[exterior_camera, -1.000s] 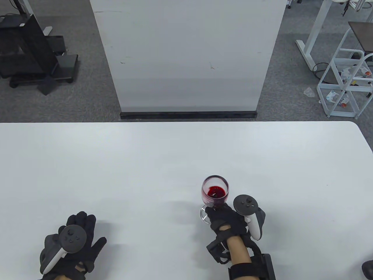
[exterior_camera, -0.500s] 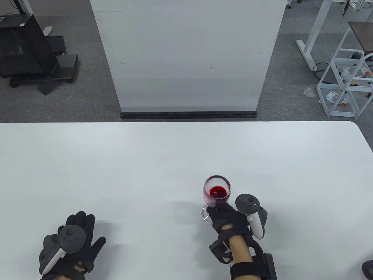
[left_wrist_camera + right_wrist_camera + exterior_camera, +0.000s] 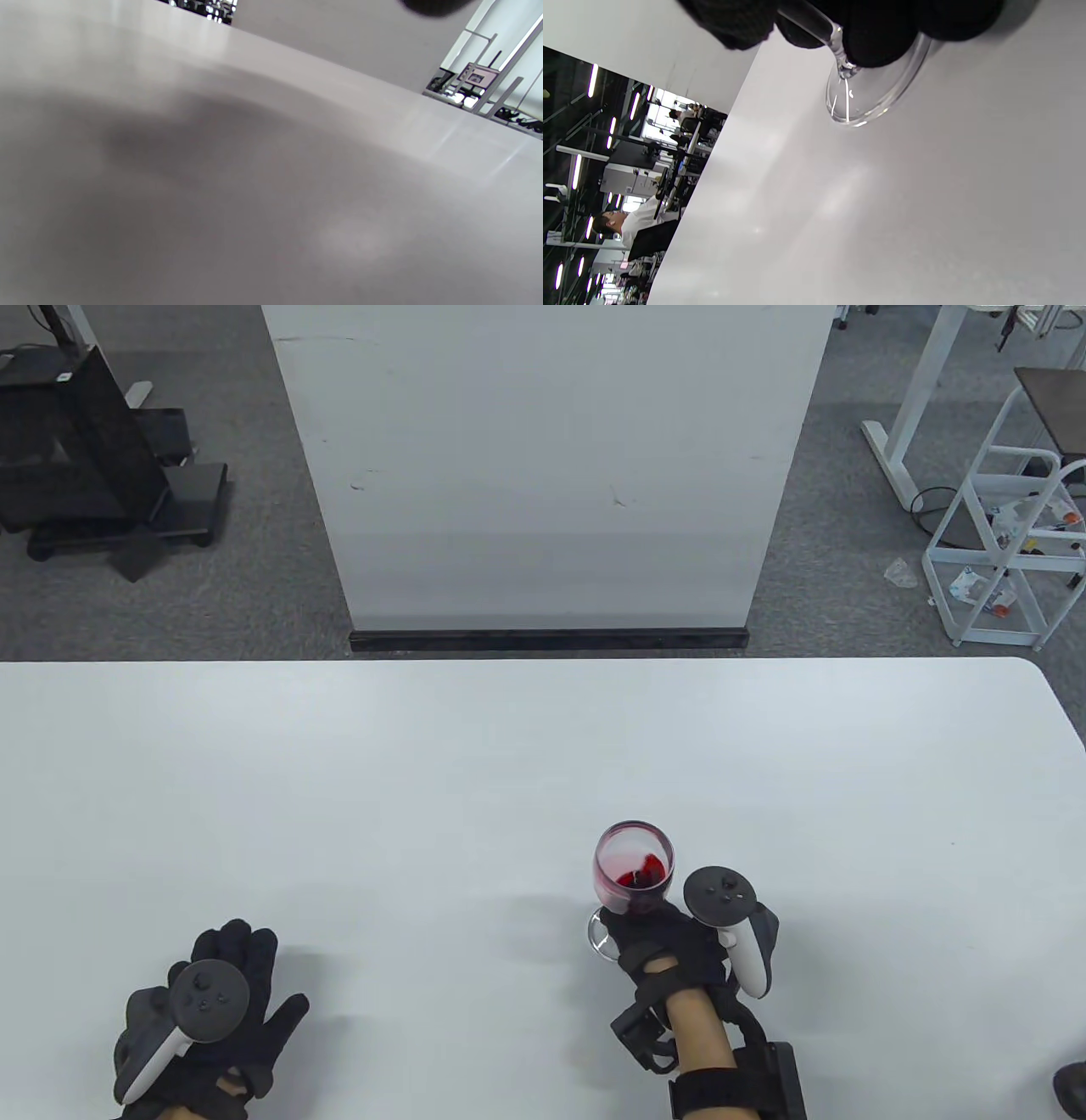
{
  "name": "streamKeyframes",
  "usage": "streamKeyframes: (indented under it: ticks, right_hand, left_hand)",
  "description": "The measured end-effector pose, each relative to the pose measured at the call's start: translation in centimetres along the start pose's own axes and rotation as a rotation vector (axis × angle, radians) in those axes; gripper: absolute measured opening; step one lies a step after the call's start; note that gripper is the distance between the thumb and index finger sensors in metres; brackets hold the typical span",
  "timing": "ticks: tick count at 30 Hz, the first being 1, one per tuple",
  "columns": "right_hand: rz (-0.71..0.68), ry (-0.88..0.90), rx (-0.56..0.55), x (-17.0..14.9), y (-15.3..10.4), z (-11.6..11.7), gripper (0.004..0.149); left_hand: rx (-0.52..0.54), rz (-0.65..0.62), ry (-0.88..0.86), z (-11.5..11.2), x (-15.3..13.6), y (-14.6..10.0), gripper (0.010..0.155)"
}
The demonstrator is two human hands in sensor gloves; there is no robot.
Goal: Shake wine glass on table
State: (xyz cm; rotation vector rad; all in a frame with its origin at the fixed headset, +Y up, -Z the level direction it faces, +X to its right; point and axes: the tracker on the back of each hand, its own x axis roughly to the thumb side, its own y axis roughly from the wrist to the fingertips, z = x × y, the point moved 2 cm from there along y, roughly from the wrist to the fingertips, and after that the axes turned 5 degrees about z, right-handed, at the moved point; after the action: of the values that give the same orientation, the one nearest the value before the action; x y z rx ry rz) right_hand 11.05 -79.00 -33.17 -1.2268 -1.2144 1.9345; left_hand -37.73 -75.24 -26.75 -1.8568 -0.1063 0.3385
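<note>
A clear wine glass (image 3: 635, 867) with a little red wine stands on the white table (image 3: 509, 763) near the front, right of centre. My right hand (image 3: 657, 937) grips its stem just under the bowl; the wine is sloshed to the bowl's near right side. In the right wrist view my gloved fingers (image 3: 878, 34) wrap the stem above the round glass foot (image 3: 869, 95), which sits on the table. My left hand (image 3: 216, 1010) rests flat on the table at the front left, fingers spread, holding nothing.
A white upright panel (image 3: 543, 466) stands behind the table's far edge. A white wire cart (image 3: 1005, 534) and desk legs stand on the floor at the right, black equipment (image 3: 76, 458) at the left.
My right hand and the glass have shifted slightly right and toward me. The wine has swirled from the middle of the bowl to one side. The left hand has not moved.
</note>
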Motion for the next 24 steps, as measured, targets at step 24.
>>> streamKeyframes:
  ticks: [24]
  right_hand:
    - [0.004, -0.01, -0.005, -0.04, -0.19, 0.06, 0.056]
  left_hand:
    - [0.002, 0.004, 0.002, 0.04, -0.01, -0.01, 0.08]
